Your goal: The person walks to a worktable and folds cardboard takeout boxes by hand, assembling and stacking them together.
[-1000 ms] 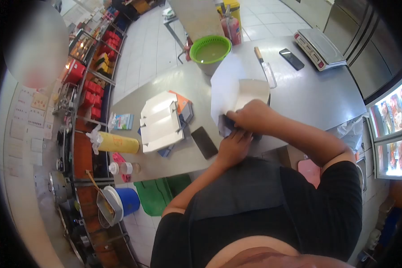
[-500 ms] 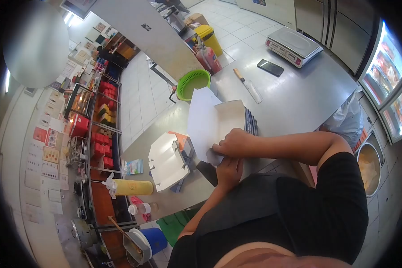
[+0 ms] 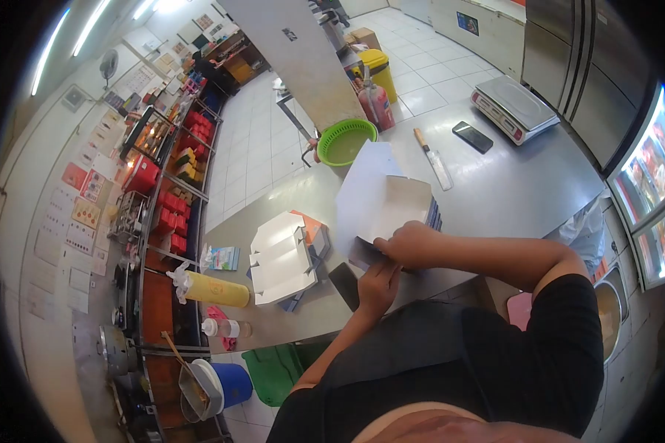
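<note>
A cardboard box (image 3: 403,209), white inside and dark outside, stands part-folded on the steel table, its large white lid panel (image 3: 358,193) raised on the far left. My right hand (image 3: 414,245) is closed at the box's near edge, fingers pinching a wall by the corner. Just below it, my left hand (image 3: 379,288) grips the same near corner from outside, with a dark flap (image 3: 367,251) bent up beside the fingers. Dark layered edges (image 3: 437,215) show along the box's right side. Left of my hands lies a pile of flat, unfolded white cartons (image 3: 284,262).
A knife (image 3: 432,160), a phone (image 3: 472,137) and a scale (image 3: 515,109) lie toward the far right. Behind the box is a green basket (image 3: 347,142). A yellow-filled bag (image 3: 218,289) and a squeeze bottle (image 3: 225,328) are at the left edge, above a green bin (image 3: 273,373).
The view has swung, so the table things appear shifted. Both hands stay on the box's near corner, where more of the dark flap now shows bent up between them.
</note>
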A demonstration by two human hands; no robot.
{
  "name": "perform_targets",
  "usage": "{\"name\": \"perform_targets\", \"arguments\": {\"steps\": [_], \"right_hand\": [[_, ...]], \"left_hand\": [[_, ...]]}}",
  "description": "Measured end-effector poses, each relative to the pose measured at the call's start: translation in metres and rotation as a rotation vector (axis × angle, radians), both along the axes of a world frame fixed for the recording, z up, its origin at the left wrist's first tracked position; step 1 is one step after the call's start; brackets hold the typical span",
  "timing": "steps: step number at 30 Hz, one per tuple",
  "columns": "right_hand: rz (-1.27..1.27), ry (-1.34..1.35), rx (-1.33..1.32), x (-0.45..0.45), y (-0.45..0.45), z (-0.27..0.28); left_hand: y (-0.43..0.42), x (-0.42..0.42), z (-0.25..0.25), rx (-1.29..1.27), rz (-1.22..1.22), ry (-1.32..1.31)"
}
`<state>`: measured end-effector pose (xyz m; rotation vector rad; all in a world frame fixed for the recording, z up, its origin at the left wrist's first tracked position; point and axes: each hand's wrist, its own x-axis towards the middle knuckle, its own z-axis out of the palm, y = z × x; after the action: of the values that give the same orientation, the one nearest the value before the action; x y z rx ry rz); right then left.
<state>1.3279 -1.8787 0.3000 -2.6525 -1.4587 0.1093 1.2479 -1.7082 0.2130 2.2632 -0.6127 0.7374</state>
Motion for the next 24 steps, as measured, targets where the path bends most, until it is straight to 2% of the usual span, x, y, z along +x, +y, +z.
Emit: {"name": "perform_targets", "arguments": {"steps": [4,12,21,24], "right_hand": [[0.009,-0.104,0.094,-0.001,0.006,-0.032],[-0.119,-0.198,0.109,-0.013,0.005,-0.035],[-0.322,-0.044,0.069,-0.027,0.008,-0.022],[-0.371,0.107,0.156,-0.022,0.000,-0.008]], "left_hand": [[0.009,-0.001,-0.017,0.052,0.004,0.042],[0.012,0.007,-0.004,0.223,0.137,0.028],[0.003,0.014,0.014,0.309,0.130,0.124],[0.003,0.024,0.016,0.324,0.003,0.045]]}}
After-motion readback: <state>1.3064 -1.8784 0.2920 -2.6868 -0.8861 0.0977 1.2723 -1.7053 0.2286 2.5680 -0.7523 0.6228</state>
